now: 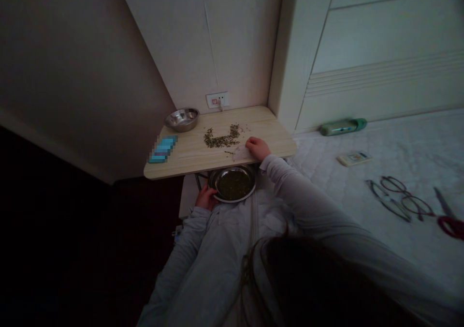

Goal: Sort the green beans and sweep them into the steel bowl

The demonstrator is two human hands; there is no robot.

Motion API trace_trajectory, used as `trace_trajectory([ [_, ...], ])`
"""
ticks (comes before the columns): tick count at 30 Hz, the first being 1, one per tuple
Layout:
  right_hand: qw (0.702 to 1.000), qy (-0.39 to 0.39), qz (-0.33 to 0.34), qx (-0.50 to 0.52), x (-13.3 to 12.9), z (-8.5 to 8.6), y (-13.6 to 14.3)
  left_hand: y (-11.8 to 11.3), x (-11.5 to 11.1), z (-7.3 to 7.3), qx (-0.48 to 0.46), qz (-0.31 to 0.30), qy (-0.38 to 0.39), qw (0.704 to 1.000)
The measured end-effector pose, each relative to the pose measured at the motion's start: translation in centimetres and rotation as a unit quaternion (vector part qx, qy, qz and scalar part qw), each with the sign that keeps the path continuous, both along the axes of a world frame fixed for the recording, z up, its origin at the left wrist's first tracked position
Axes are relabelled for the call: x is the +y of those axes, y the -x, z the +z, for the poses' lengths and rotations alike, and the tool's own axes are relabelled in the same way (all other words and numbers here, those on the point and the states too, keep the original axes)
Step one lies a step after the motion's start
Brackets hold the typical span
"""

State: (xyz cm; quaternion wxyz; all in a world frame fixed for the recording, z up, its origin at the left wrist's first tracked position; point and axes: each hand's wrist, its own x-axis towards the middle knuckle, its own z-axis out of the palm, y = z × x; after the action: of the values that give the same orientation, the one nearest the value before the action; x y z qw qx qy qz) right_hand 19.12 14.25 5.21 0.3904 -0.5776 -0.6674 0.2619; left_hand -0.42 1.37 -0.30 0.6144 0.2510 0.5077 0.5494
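My left hand (206, 198) grips the rim of a round metal bowl (251, 192) at my lap, just below the front edge of the small wooden table (188, 155). Inside the bowl lies a layer of dark green bits (234, 184). On the tabletop rests my right hand (258, 148), fingers closed on a thin whitish, see-through sheet (239, 154) held flat on the wood. Just beyond the sheet, small dark green grains (222, 140) are spread in a curved heap. A few stray pieces lie near the sheet's left edge.
A second metal bowl (183, 120) stands at the table's back left, with a blurred blue object (163, 149) before it. Behind is a wall socket (217, 99). On the bed to the right lie a green case (342, 126), a remote-like device (354, 158), glasses (404, 196) and scissors (449, 215).
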Motion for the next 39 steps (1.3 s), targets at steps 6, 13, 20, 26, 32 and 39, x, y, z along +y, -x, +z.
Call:
trace_trajectory([
  [6, 1.000, -0.002, 0.010, -0.002, -0.04, -0.02, -0.06, 0.07, 0.08, -0.07, 0.001, 0.002, 0.004, 1.000],
  [13, 1.000, 0.002, 0.021, -0.007, 0.02, -0.09, -0.03, 0.21, 0.08, -0.17, 0.001, -0.006, -0.005, 1.000],
  [20, 0.999, -0.003, 0.035, -0.009, 0.05, -0.34, -0.08, 0.17, 0.00, -0.07, -0.006, -0.002, -0.002, 1.000],
  [26, 0.999, 0.004, 0.033, 0.025, 0.20, -0.34, -0.08, 0.21, 0.09, -0.16, -0.002, -0.006, -0.003, 1.000],
  [32, 0.996, -0.021, -0.011, 0.083, 0.59, -0.37, -0.08, 0.25, 0.05, -0.34, -0.008, -0.013, -0.012, 1.000],
  [39, 0.997, -0.041, -0.025, 0.052, 0.43, -0.38, 0.06, 0.26, 0.08, -0.27, -0.009, -0.018, -0.014, 1.000],
])
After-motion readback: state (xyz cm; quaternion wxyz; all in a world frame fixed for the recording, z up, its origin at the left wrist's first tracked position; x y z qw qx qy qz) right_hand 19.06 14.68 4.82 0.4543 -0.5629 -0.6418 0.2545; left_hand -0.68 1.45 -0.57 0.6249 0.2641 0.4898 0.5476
